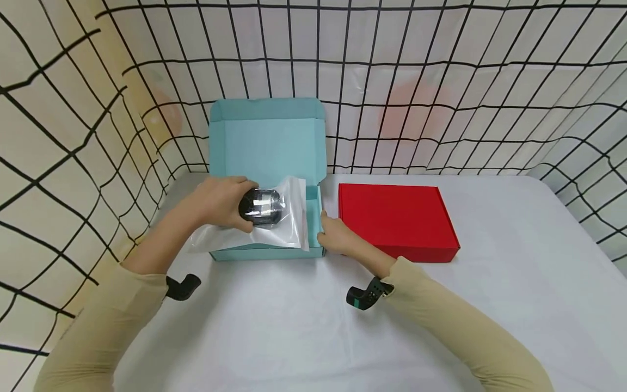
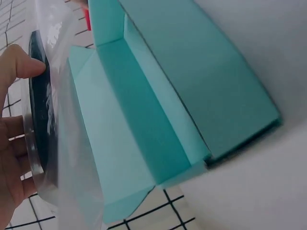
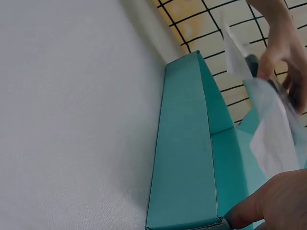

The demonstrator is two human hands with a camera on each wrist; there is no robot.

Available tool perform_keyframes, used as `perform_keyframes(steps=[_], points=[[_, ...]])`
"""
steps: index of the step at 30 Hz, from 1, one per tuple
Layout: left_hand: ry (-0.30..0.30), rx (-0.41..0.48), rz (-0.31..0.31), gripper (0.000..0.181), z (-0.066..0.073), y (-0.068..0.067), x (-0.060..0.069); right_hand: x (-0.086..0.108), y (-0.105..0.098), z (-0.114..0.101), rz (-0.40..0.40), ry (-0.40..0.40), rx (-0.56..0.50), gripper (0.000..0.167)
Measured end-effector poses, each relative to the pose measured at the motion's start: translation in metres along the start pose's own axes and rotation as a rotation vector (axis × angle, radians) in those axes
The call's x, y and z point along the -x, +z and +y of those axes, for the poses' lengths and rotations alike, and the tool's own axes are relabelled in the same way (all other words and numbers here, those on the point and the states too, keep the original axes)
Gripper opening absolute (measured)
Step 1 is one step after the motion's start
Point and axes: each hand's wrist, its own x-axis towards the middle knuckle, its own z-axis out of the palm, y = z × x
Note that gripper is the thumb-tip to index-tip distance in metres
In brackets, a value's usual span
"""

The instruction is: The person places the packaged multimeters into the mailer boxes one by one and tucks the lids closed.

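An open teal cardboard box [image 1: 269, 254] stands on the white-covered table, its lid raised at the back. Above it, my left hand [image 1: 222, 202] grips a black, rounded item [image 1: 263, 207] in a clear plastic bag [image 1: 296, 218]. In the left wrist view, thumb and fingers lie on opposite sides of the dark item [image 2: 40, 100]; its exact kind is unclear. My right hand [image 1: 338, 237] holds the box's right side wall. The right wrist view shows its thumb [image 3: 247, 211] at the near corner; most of its other fingers are hidden.
A closed red box [image 1: 397, 220] lies just right of the teal one, close to my right forearm. Black wire grid panels [image 1: 392, 103] rise behind the table and along both sides. White cloth [image 1: 274, 321] covers the table.
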Motion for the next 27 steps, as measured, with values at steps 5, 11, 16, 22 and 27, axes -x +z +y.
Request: perform_keyframes(steps=[5,11,16,22,27], points=[[-0.024,0.014,-0.050,0.079,-0.002,0.007,-0.017,0.000,-0.001,-0.003,-0.024,0.006,-0.015,0.062],[-0.034,-0.027,-0.111,0.082,0.002,0.021,-0.036,0.001,-0.002,-0.005,-0.050,0.035,-0.009,0.061],[-0.024,0.010,-0.157,0.082,0.003,0.036,-0.048,0.001,-0.002,-0.004,-0.086,0.040,0.009,0.063],[-0.024,0.079,-0.186,0.080,-0.003,0.045,-0.053,0.001,-0.002,-0.004,-0.098,0.041,0.014,0.063],[-0.028,0.105,-0.198,0.081,-0.005,0.050,-0.055,0.002,-0.003,-0.004,-0.099,0.038,0.011,0.063]])
